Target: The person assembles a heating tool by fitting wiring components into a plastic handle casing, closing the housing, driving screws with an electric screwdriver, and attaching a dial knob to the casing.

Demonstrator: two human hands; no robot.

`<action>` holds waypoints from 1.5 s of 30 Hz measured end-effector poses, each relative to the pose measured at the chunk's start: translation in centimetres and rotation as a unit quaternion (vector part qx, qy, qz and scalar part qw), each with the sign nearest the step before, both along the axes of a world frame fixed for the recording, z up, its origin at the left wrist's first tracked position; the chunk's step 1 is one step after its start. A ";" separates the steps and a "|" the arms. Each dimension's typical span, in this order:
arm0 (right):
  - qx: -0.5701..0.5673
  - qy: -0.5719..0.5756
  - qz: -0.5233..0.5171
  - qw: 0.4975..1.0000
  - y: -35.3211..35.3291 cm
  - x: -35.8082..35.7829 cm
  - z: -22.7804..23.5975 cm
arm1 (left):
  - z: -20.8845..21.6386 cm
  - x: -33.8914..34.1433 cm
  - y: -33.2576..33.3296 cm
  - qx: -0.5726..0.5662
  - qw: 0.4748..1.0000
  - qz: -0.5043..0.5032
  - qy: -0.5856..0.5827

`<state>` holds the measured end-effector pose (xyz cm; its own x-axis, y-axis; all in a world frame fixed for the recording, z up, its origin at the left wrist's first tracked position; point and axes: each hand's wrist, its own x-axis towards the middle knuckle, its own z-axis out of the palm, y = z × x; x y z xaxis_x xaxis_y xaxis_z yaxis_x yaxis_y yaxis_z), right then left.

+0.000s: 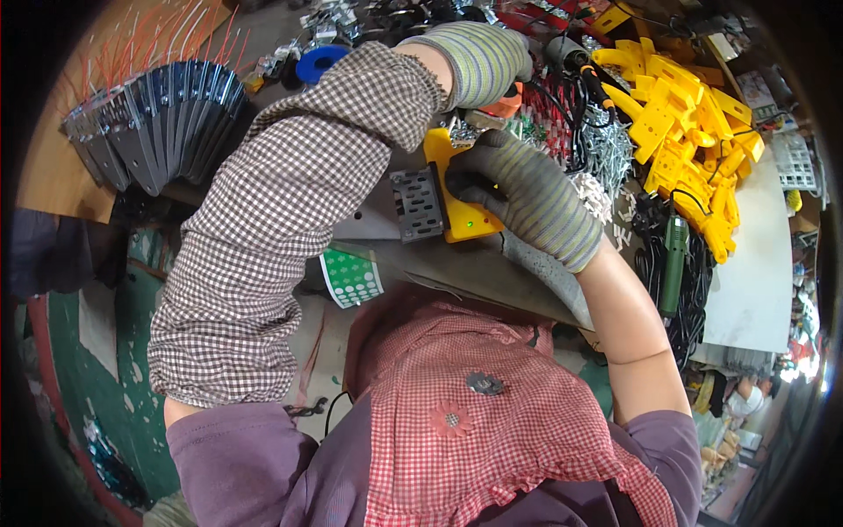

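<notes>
My right hand (534,195), in a grey striped work glove, is closed on a yellow plastic handle-like part (471,221). A small green light or spot shows on that part's near end. Against its left side lies a dark slotted metal plate (416,205), next to a smooth grey plate (373,220) on the bench. My left hand (481,63), gloved the same way, reaches across to the far side, over the heaps of small parts. Its fingertips are hidden, and an orange thing (505,104) shows just below it.
Yellow plastic parts (702,123) are heaped at the right, beside loose screws (606,145) and a green tool (674,255) with black cables. Dark metal strips with red wires (158,123) stand fanned out at far left. A blue ring (320,64) and a green-white sticker roll (351,277) lie nearer.
</notes>
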<state>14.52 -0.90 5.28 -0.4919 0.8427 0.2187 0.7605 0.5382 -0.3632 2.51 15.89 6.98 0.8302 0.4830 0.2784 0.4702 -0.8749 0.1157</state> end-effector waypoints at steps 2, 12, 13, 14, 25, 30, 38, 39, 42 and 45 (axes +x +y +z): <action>-0.011 0.024 0.003 1.000 -0.2 0.2 -0.1 | 1.6 0.2 -0.2 0.028 0.996 -0.016 0.086; -0.097 -0.187 -0.172 0.962 -0.2 -2.7 2.1 | 7.1 3.1 2.7 -0.176 0.951 -0.021 0.254; -0.091 -0.179 -0.165 0.966 -0.2 -2.6 1.8 | 7.1 3.5 2.6 -0.169 0.951 -0.025 0.257; -0.085 -0.172 -0.157 0.969 -0.1 -2.5 1.6 | 7.0 3.8 2.4 -0.164 0.951 -0.028 0.259; -0.022 -0.148 0.169 0.974 5.4 3.1 -4.0 | 7.3 1.6 0.0 -0.114 0.958 -0.023 0.261; -0.038 0.009 0.232 0.972 6.6 5.8 -6.5 | 8.6 1.5 -1.5 -0.165 0.956 -0.017 0.242; -0.040 0.002 0.260 0.965 3.0 1.4 3.2 | 4.1 1.1 3.2 -0.182 0.965 -0.002 0.187; -0.042 -0.088 0.159 0.982 2.2 0.3 3.7 | 3.9 0.8 3.1 -0.219 0.960 0.016 0.174; -0.113 -0.264 0.021 0.958 2.7 -0.4 3.7 | 3.4 2.0 3.4 -0.321 0.935 0.042 0.143; -0.016 -0.207 0.183 0.961 3.5 1.6 1.8 | 3.3 2.5 3.7 -0.417 0.899 0.077 0.109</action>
